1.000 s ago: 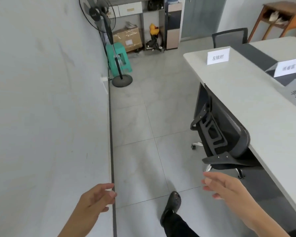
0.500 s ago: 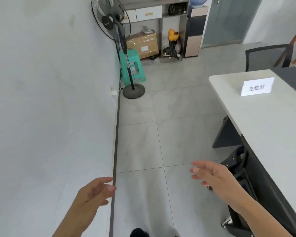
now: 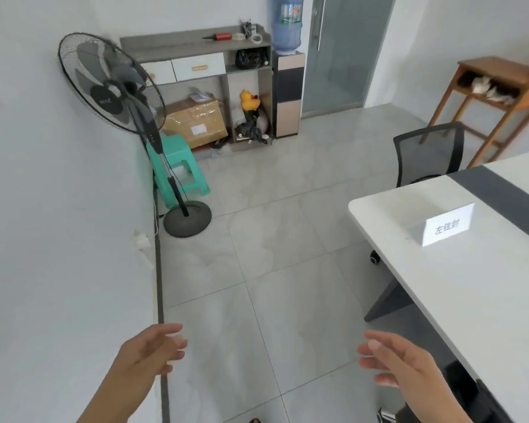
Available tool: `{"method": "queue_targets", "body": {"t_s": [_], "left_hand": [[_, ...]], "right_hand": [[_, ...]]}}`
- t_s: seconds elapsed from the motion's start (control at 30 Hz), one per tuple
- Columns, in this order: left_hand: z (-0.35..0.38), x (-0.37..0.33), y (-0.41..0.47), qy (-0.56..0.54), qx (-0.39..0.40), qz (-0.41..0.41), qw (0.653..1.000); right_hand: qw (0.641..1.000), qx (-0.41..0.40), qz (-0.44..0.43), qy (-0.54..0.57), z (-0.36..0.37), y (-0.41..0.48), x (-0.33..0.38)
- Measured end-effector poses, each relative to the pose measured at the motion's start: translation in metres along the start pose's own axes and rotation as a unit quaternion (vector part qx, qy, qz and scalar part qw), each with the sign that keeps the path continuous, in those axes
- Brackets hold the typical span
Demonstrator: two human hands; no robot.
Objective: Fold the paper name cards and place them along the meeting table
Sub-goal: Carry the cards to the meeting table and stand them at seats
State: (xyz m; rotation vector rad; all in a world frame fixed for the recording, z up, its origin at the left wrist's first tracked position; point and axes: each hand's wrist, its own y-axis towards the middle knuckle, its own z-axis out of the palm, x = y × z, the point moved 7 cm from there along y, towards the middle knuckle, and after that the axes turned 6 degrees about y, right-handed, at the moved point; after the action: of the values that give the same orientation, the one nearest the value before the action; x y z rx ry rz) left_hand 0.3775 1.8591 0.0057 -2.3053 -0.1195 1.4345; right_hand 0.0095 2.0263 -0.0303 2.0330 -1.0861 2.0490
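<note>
Both the left hand (image 3: 148, 351) and right hand (image 3: 394, 358) hang loosely open, holding nothing. One folded name card (image 3: 448, 225) stands near the bench (image 3: 477, 300) corner; fetch more cards, then space them evenly from it.

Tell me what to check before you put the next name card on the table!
1. Left hand holding a card: not ok, it is open and empty.
2. Right hand holding a card: not ok, also open and empty.
3. Name card already on the meeting table standing upright: ok.
4. Free space on the table nearer than that card: ok, bare surface.
5. Walkway between wall and table: ok; the standing fan stays by the wall.
6. More cards to fold: cannot tell, none in view.
</note>
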Motion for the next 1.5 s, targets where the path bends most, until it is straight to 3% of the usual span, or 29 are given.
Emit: {"method": "queue_targets", "body": {"t_s": [0.2,0.5,0.7,0.93,1.13,1.37,1.5], "left_hand": [[0.052,-0.107,0.132,0.036,0.102,0.058,0.992],[0.15,-0.206,0.283,0.095,0.18,0.053,0.978],[0.189,-0.277,0.375,0.102,0.174,0.082,0.976],[0.28,-0.337,0.484,0.162,0.28,0.104,0.94],[0.379,-0.425,0.572,0.196,0.388,0.15,0.888],[0.503,-0.5,0.587,0.271,0.532,0.213,0.773],[0.547,-0.505,0.569,0.308,0.578,0.232,0.719]], "right_hand": [[0.994,-0.089,0.001,0.056,-0.014,0.08,0.038],[0.984,-0.145,0.006,0.1,-0.059,0.243,0.099],[0.985,-0.142,-0.002,0.101,-0.081,0.337,0.157],[0.964,-0.235,0.033,0.123,-0.121,0.41,0.166],[0.905,-0.378,0.077,0.179,-0.142,0.439,0.155],[0.776,-0.594,0.151,0.15,-0.158,0.424,0.12],[0.713,-0.652,0.243,0.087,-0.162,0.41,0.09]]}}
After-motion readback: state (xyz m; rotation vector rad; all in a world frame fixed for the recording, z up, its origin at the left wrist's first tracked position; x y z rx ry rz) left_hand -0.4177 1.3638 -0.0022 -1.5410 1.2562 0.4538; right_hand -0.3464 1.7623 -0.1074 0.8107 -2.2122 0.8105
